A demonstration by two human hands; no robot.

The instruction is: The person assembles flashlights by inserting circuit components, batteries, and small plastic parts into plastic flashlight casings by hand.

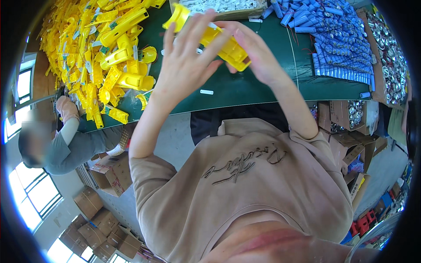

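A yellow plastic housing (228,49) is held up over the green table (263,83) between both hands. My left hand (186,61) is raised with fingers spread and covers the middle of the part. My right hand (256,55) grips the part's near end from the right. The far end of the housing, a rounded yellow head (177,15), sticks out above my left fingers. A small white piece (206,92) lies on the table below my hands.
A big heap of yellow plastic parts (96,52) fills the table's left. Blue cylindrical cells (337,44) and shiny metal discs (390,57) lie at right. A co-worker's arm (70,127) rests at the left edge. Cardboard boxes (109,175) stand on the floor.
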